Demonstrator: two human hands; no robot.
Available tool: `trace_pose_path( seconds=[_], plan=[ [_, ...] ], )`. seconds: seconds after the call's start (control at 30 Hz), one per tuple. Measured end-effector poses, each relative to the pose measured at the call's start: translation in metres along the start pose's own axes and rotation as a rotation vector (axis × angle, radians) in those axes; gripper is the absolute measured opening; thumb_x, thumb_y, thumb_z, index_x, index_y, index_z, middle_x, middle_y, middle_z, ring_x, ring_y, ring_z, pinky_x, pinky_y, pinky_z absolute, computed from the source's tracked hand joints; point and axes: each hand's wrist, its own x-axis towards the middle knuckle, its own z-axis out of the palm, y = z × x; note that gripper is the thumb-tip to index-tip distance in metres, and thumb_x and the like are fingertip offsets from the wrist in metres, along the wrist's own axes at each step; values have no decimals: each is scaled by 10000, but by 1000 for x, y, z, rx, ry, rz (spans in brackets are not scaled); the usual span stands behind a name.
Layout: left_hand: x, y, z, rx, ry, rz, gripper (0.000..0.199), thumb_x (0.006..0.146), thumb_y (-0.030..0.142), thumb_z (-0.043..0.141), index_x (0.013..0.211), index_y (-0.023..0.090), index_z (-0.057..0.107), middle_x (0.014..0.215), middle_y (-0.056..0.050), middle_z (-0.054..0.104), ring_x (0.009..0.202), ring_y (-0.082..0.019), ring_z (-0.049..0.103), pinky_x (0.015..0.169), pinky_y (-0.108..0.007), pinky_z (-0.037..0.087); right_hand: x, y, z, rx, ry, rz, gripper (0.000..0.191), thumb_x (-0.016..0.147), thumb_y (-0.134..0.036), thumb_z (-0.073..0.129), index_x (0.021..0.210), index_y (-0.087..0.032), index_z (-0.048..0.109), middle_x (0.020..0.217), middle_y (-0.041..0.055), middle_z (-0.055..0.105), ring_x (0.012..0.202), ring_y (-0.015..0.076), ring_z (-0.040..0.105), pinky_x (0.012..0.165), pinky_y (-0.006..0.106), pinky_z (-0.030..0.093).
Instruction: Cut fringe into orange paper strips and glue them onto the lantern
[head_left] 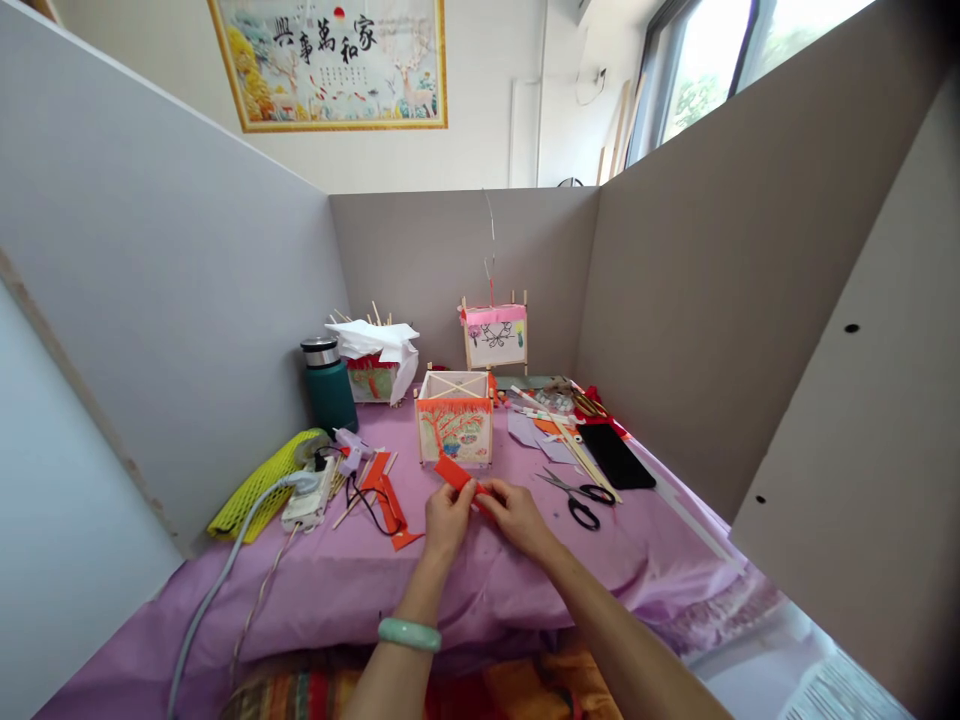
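Note:
Between my two hands is a strip of red-orange paper (452,472), held over the cloth near the table's front. My left hand (448,518) pinches it near the middle. My right hand (516,512) grips its right end, fingers close to the left thumb; part of the strip is hidden by the fingers. Just beyond stands a small box-shaped paper lantern (454,432) with a stick frame, a drawn tree and an orange fringe along its top edge. Scissors (576,494) with black handles lie partly spread to the right of my right hand.
On the left are more red paper strips (390,508), a glue gun (351,450), a power strip (309,495) with cables and a green bottle (330,388). A black phone (616,456) and wooden sticks lie right. Behind hangs a pink-topped lantern (496,338). Grey panels (465,240) enclose the table.

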Motion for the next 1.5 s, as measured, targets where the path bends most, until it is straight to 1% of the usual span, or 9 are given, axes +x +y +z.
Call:
trace_pose_path(
  seconds=[0.23,0.4,0.6,0.7,0.8,0.9,1.1,1.23,1.5],
  plan=[
    [-2,6,-6,-128,71,72,369,816,516,527,913,166,593,820,-51,674,513,-118,559,471,-236,396,-20,-9,-44,-535,220,112,246,924,-302,470,887,-194,688,833,38,713,754,172,642,652,245,392],
    [-16,7,-3,138,247,295,237,875,383,474,874,184,604,670,-7,621,533,-130,543,592,-268,437,-42,-13,-48,-1010,112,297,261,906,-199,457,857,-164,711,893,101,711,827,221,659,659,277,389],
    [-41,11,-31,131,443,342,266,893,393,466,953,178,610,809,-49,655,596,-136,567,605,-270,464,-36,-50,4,-656,-85,24,276,940,-261,442,961,-262,717,944,22,727,852,150,649,724,221,415],
    [-49,15,-60,129,546,347,289,886,415,475,979,180,616,832,-56,658,630,-141,589,584,-257,467,-28,-54,5,-715,81,160,304,942,-241,416,1035,-231,705,1008,63,720,921,179,649,761,245,423],
    [-55,18,-79,135,609,304,298,875,432,484,968,184,619,830,-59,661,662,-153,608,588,-258,471,-26,-50,7,-728,-39,257,279,878,-179,462,891,-191,740,902,100,731,858,209,662,727,263,426],
    [-62,21,-82,111,557,213,311,864,458,497,970,190,615,820,-66,664,673,-163,611,580,-258,468,-27,-49,16,-317,-108,41,246,867,-263,500,870,-241,746,878,36,740,818,184,655,715,244,431],
    [-57,37,-61,-116,246,10,390,770,554,602,878,180,579,739,-30,647,430,-86,462,408,-221,357,-23,-49,15,189,-23,169,296,814,-414,543,716,-173,686,597,-4,605,582,149,537,550,236,388],
    [-39,43,-45,-228,-43,-130,424,698,577,664,653,182,518,397,57,449,326,-68,340,360,-201,257,-23,-45,12,327,-24,195,298,796,-441,581,719,-164,659,574,-26,543,549,123,476,532,229,363],
    [-20,44,-24,-248,16,-133,415,632,536,717,566,179,516,304,79,353,282,-60,271,342,-212,155,-21,-37,10,328,60,195,314,770,-465,622,656,-190,519,563,-51,512,513,98,418,507,219,334]
  ],
)
